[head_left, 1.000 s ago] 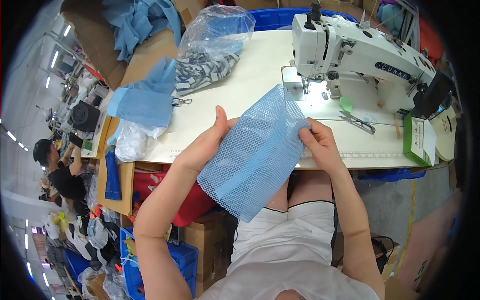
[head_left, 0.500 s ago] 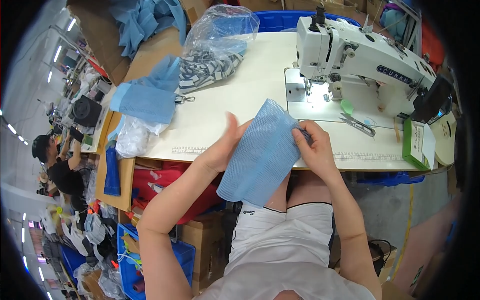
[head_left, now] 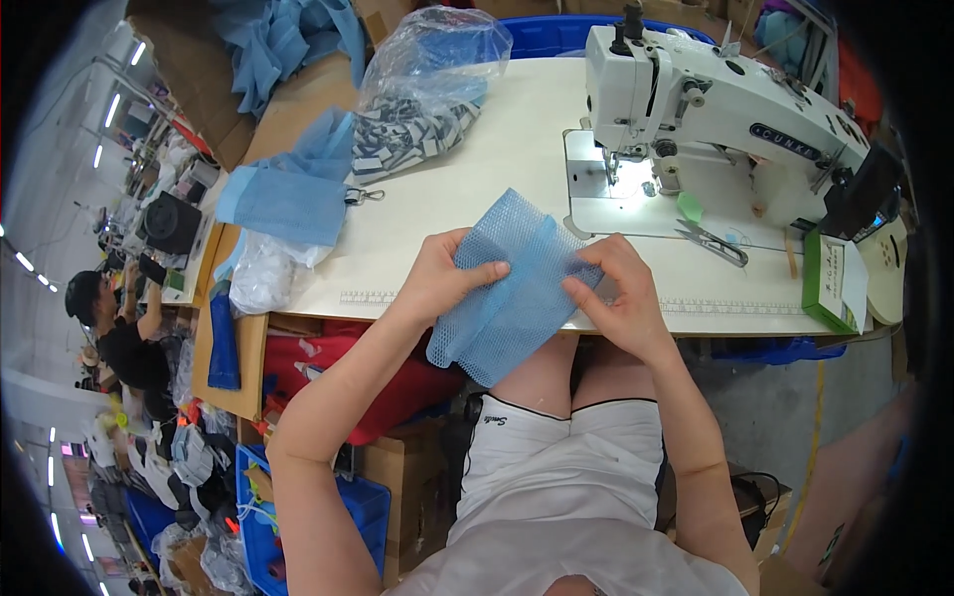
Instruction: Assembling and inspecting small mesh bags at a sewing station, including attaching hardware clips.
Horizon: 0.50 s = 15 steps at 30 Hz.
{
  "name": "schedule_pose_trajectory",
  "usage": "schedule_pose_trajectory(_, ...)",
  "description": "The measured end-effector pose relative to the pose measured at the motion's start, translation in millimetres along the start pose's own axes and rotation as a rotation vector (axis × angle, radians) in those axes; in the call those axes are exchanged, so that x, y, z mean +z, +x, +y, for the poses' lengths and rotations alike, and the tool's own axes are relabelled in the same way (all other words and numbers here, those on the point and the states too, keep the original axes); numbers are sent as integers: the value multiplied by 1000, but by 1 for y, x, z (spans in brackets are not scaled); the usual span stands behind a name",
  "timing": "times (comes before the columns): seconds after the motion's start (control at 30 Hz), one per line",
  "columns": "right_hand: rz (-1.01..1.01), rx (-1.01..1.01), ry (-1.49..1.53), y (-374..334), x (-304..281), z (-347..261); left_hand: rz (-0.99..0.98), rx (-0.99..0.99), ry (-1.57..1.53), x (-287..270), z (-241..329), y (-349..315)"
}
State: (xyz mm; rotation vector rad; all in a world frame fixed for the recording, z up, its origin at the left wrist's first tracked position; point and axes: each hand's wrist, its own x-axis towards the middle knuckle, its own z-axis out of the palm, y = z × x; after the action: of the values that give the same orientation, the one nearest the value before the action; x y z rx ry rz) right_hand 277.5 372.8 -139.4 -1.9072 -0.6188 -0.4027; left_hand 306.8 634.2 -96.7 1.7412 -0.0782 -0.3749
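Note:
Between my hands, over the table's front edge, I hold a light blue piece of mesh fabric (head_left: 512,288), tilted, with a denser band running down its middle. My left hand (head_left: 452,276) grips its left side, the thumb pressed on top and the other fingers behind it. At the upper right edge, my right hand (head_left: 621,293) pinches the mesh between thumb and fingers. The white sewing machine (head_left: 696,109) stands beyond my right hand, its lamp lit over the metal needle plate (head_left: 591,179).
Scissors (head_left: 714,241) and a green-white box (head_left: 833,283) lie right. Left are blue fabric pieces (head_left: 283,204), a metal snap hook (head_left: 364,196) and a clear bag of patterned straps (head_left: 412,134). A ruler strip (head_left: 735,309) follows the front edge. A person (head_left: 124,328) works far left.
My left hand has gone from open beside the mesh to gripping its left side. The mesh has turned and spread flatter, while my right hand keeps its pinch.

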Motion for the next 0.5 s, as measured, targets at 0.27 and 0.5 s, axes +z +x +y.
schedule_pose_trajectory(0.27,55,49,35,2,0,-7,19,69,127,-12,37,-6)
schedule_pose_trajectory(0.5,76,-83,84,6,2,0,-136,90,246,-14,30,-7)
